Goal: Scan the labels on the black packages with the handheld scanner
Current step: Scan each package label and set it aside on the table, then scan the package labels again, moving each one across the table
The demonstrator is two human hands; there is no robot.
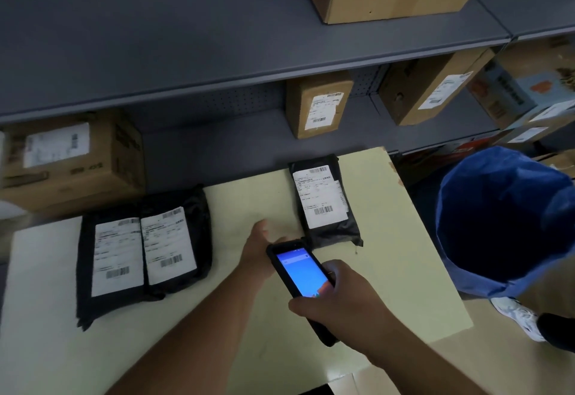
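Three black packages with white labels lie on a pale yellow table (389, 239). Two lie side by side at the left: one (93, 270) and its neighbour (199, 233). A third package (333, 233) lies alone further right. My right hand (339, 298) grips a black handheld scanner (301, 273) with a lit blue screen, held above the table just below the third package. My left hand (261, 248) reaches forward over the table between the packages, partly hidden behind the scanner; its fingers look loosely apart and nothing shows in it.
Grey metal shelves (217, 64) rise behind the table and carry labelled cardboard boxes (317, 105). A big box (71, 161) stands at the left behind the packages. A blue-lined bin (504, 223) stands right of the table. A white shoe (519, 317) is on the floor.
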